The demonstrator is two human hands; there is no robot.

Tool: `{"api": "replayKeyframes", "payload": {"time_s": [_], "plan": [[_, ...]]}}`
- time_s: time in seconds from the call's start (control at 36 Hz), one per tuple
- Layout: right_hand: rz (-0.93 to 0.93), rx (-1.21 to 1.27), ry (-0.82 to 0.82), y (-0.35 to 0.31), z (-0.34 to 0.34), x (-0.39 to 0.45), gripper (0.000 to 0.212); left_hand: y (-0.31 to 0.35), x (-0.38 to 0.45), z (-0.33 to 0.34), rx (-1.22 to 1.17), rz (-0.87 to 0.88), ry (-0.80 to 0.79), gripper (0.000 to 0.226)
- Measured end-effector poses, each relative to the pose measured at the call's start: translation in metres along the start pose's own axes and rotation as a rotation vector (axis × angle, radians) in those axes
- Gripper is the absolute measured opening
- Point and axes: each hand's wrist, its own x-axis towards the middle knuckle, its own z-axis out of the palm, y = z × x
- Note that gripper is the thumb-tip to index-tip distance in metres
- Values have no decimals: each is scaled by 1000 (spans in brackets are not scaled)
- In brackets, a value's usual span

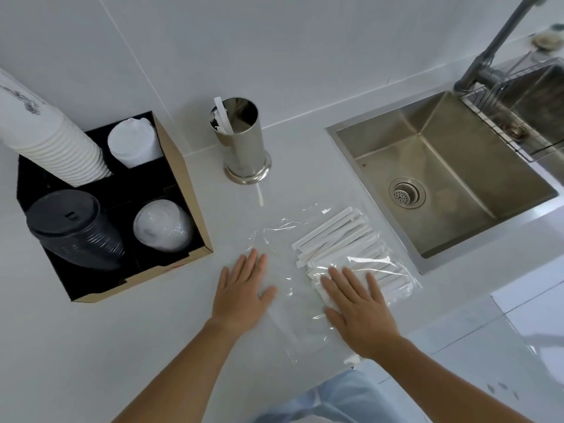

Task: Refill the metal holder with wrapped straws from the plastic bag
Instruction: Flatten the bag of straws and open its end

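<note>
Counter: pale grey, smooth, meeting a white tiled wall at the back; we see white floor tiles past its near right edge.

Metal holder: upright polished cylinder on a flared base, toward the back of the counter, with a few wrapped straws leaning inside at its left rim. One loose straw lies on the counter just in front of the base.

Plastic bag: clear, flat on the counter between holder and near edge, beside the sink. Wrapped straws, white, lie bundled in its right half.

Our hands: left hand flat, fingers straight, pressing the bag's empty left side. Right hand flat, fingers spread, resting on the near end of the straw bundle through the plastic. Neither grips anything.

Sink: stainless, set into the counter at right, with drain strainer, grey faucet and a wire rack across its far corner.

Cardboard organiser: at left, black interior, holding white paper cups, black lids, clear lids and white lids.
</note>
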Motion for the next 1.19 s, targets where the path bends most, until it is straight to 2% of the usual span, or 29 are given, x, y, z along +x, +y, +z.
{"api": "replayKeyframes", "payload": {"time_s": [0.08, 0.33, 0.47, 0.61, 0.78, 0.89, 1.06, 1.19], "plan": [[22, -15, -34, -1, 0, 0, 59, -1, 0, 0, -2, 5, 4, 70], [110, 19, -2, -36, -6, -3, 60, -6, 4, -15, -1, 61, 46, 65], [20, 14, 70, -68, -3, -1, 56, -12, 16, -35, 29, 125, 31, 59], [-54, 45, 64, -88, 7, 6, 54, -8, 32, -53, 77, 171, 41, 36], [-60, 68, 66, -95, 22, 14, 58, -4, 51, -61, -31, 179, 7, 26], [-103, 36, 86, -88, 36, 13, 52, -5, 60, -63, -122, 162, 52, 29], [-126, 26, 126, -85, 48, 9, 58, -6, 69, -63, -161, 119, 74, 34], [-124, 23, 106, -84, 51, 10, 61, -4, 74, -65, -174, 179, 96, 40]]}}
